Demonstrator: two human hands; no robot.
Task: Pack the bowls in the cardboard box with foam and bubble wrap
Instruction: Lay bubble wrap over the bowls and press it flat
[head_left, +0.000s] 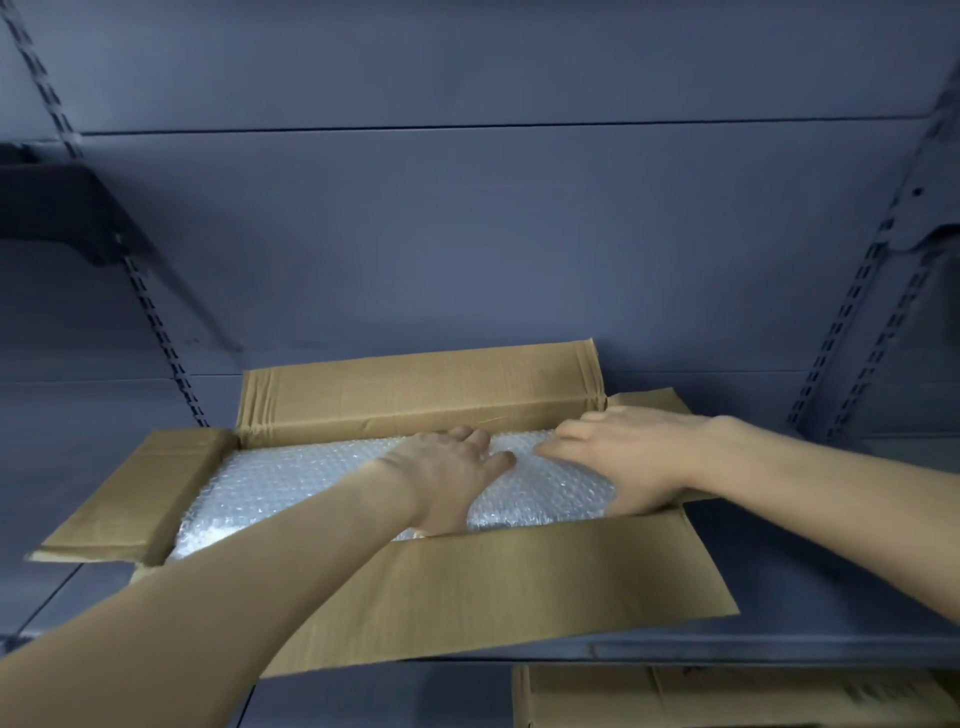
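Grey-blue metal shelving fills the background, with slotted uprights at the left and right and a dark bracket high on the left. On the shelf (810, 613) sits the cardboard box (467, 587), all four flaps folded outward; the far flap stands up against the back panel and the near flap hangs toward the viewer. A second carton (727, 699) shows below, at the near right.

Bubble wrap (291, 483) covers the whole opening of the box, so no bowls or foam can be seen; whether they lie beneath cannot be told. The sheet bulges toward the right half, which suggests something rounded underneath.

The left hand (447, 473) lies on the wrap near the middle, fingers fairly straight and pointing far, palm pressing down. The right hand (623, 457) rests just beside it to the right, fingers extended toward the left hand and laid flat on the bulge. Neither hand curls round anything; both seem to be smoothing or tucking the sheet.

The wrap is probably very light, soft and springy, and somewhat slick, so flat-palm pressure suits it better than a pinch. Bowls beneath would likely be brittle, so pressure should stay gentle and spread. To lift the box, the stiff side walls below the flaps look like the safest hold; the flaps themselves would bend.
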